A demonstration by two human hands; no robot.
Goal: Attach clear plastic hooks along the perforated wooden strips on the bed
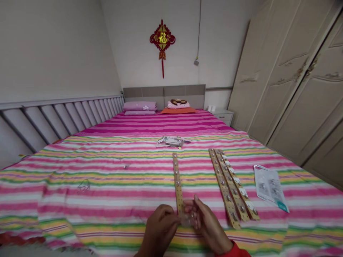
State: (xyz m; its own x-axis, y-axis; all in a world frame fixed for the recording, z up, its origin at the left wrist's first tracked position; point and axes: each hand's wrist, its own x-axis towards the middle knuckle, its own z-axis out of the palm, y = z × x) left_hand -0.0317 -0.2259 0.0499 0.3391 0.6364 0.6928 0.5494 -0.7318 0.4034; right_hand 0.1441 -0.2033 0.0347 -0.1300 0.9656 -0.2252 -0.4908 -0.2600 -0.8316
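Note:
My left hand [161,225] pinches the edge of a small clear plastic packet [185,220], low in the middle of the head view. Curled fingers of my right hand [205,222] hold the packet's other side; what lies inside it is too blurred to make out. Just beyond both hands a narrow tan strip with punched holes [179,200] lies on the bed, small metal pieces fixed along its far half. Its near end is partly hidden by the hands and packet. Right of my right hand rest three similar strips [227,191], the outermost bearing white round pieces.
A striped sheet [102,214] covers the bed. Clear plastic packaging [171,141] lies beyond the single strip. A blister card [270,186] is at the right. Scattered at left are a crumpled clear wrapper [84,185] and a small metal piece [125,166].

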